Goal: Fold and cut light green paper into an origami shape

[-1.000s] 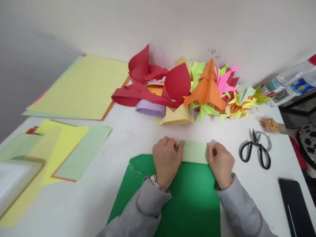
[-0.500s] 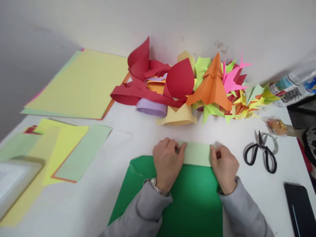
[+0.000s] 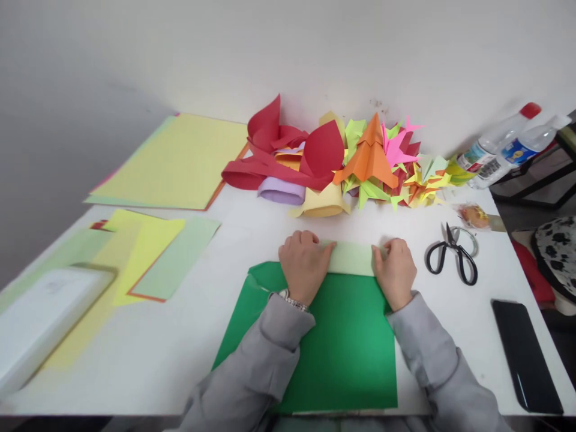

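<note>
My left grip (image 3: 303, 268) and right grip (image 3: 395, 273) pinched a pale-green strip (image 3: 351, 258) at the far edge of a green sheet (image 3: 348, 348). Scissors (image 3: 451, 245) lay to the right.

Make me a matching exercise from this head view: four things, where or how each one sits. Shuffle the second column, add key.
1. pale green paper strip
2. scissors
3. black phone
4. orange folded paper

A. blades pointing toward the wall
B. among other paper shapes at the back of the table
C. held near its ends by the left hand and right hand
D. lying flat, nearer the person than the scissors

Pairs: 1-C, 2-A, 3-D, 4-B
</note>
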A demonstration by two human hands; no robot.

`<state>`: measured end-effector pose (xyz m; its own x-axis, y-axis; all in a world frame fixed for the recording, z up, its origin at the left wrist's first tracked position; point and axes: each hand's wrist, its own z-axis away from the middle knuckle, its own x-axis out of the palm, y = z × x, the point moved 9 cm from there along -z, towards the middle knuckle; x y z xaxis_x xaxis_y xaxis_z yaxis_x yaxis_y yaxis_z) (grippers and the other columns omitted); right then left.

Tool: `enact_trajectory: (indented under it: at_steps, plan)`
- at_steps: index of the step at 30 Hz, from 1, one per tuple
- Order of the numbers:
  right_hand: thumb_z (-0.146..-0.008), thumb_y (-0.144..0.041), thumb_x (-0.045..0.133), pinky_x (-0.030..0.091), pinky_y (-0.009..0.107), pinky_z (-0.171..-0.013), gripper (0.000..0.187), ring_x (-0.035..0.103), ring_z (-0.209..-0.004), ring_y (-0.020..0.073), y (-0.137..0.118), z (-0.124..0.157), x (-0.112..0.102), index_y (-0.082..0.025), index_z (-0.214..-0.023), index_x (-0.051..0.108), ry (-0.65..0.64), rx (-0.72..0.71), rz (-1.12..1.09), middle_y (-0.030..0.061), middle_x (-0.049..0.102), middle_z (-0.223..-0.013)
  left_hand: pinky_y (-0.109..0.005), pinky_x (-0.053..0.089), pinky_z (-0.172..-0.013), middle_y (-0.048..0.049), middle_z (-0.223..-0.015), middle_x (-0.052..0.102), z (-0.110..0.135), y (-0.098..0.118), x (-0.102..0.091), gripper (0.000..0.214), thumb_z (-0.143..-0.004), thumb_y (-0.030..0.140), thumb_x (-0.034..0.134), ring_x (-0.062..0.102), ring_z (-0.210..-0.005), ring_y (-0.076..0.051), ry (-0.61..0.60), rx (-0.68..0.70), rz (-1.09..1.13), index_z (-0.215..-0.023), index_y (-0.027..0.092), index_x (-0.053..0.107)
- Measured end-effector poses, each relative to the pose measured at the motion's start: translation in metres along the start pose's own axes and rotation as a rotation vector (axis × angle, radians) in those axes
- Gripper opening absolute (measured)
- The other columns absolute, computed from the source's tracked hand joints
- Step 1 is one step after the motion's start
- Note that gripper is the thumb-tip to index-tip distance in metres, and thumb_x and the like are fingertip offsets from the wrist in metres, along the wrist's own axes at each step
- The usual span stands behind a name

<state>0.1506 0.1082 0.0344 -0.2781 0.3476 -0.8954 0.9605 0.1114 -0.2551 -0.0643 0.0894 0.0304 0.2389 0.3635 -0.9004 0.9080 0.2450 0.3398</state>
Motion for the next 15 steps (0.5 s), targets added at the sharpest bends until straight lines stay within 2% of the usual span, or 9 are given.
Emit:
enact_trajectory:
  at_steps: [3, 5, 7, 9, 11, 13, 15]
  plan:
    - [-0.089, -0.028, 0.052, 0.032, 0.032, -0.066, 0.016, 0.049, -0.079, 0.0226, -0.014, -0.002, -0.002, -0.018, -0.081, 0.061, 0.028, -0.164, 0.035, 0.0086, 0.060, -0.083, -0.037, 0.035, -0.070, -0.0117, -0.088, 0.060, 0.002, 0.012, -0.006, 0.023, -0.082, 0.039, 0.060, 0.053, -0.085, -0.029, 0.053, 0.093, -0.050, -0.085, 0.016, 0.062]
    - [-0.090, -0.024, 0.053, 0.030, 0.034, -0.067, 0.019, 0.048, -0.078, 0.0225, -0.020, -0.002, -0.002, -0.019, -0.075, 0.064, 0.034, -0.236, 0.065, 0.0078, 0.063, -0.080, -0.038, 0.036, -0.071, -0.0116, -0.088, 0.062, 0.006, 0.031, -0.001, 0.015, -0.086, 0.027, 0.055, 0.053, -0.084, -0.028, 0.008, 0.275, -0.072, -0.079, 0.017, 0.063]
    - [-0.090, -0.021, 0.052, 0.029, 0.034, -0.068, 0.022, 0.049, -0.078, 0.0221, -0.023, -0.001, -0.002, -0.019, -0.073, 0.065, 0.034, -0.271, 0.076, 0.0071, 0.065, -0.078, -0.037, 0.038, -0.072, -0.0111, -0.084, 0.063, 0.013, 0.048, 0.006, 0.018, -0.087, 0.015, 0.049, 0.054, -0.081, -0.026, -0.069, 0.438, -0.095, -0.077, 0.017, 0.064]
    - [-0.092, -0.024, 0.051, 0.030, 0.035, -0.070, 0.023, 0.050, -0.079, 0.0217, -0.025, 0.003, -0.004, -0.018, -0.075, 0.067, 0.032, -0.295, 0.062, 0.0074, 0.067, -0.080, -0.037, 0.041, -0.073, -0.0122, -0.083, 0.064, 0.021, 0.057, 0.010, 0.020, -0.086, 0.008, 0.047, 0.056, -0.080, -0.026, -0.124, 0.506, -0.123, -0.081, 0.014, 0.066]
    - [-0.093, -0.030, 0.050, 0.031, 0.036, -0.074, 0.024, 0.052, -0.084, 0.0220, -0.027, 0.010, -0.008, -0.018, -0.082, 0.069, 0.029, -0.327, 0.040, 0.0083, 0.069, -0.087, -0.038, 0.044, -0.076, -0.0145, -0.088, 0.066, 0.030, 0.060, 0.008, 0.022, -0.086, 0.007, 0.045, 0.059, -0.083, -0.026, -0.140, 0.516, -0.144, -0.093, 0.011, 0.066]
    - [-0.093, -0.035, 0.051, 0.033, 0.037, -0.079, 0.027, 0.054, -0.091, 0.0234, -0.031, 0.019, -0.012, -0.016, -0.095, 0.068, 0.008, -0.378, 0.028, 0.0100, 0.070, -0.098, -0.040, 0.046, -0.077, -0.0168, -0.096, 0.067, 0.043, 0.064, 0.006, 0.031, -0.089, 0.010, 0.043, 0.061, -0.089, -0.028, -0.155, 0.556, -0.133, -0.113, 0.010, 0.062]
    - [-0.092, -0.038, 0.051, 0.034, 0.040, -0.087, 0.032, 0.054, -0.101, 0.0261, -0.035, 0.026, -0.013, -0.013, -0.105, 0.066, -0.031, -0.414, 0.031, 0.0133, 0.068, -0.109, -0.043, 0.046, -0.084, -0.0212, -0.113, 0.063, 0.058, 0.067, 0.003, 0.034, -0.092, 0.024, 0.044, 0.059, -0.105, -0.032, -0.149, 0.610, -0.136, -0.120, 0.011, 0.059]
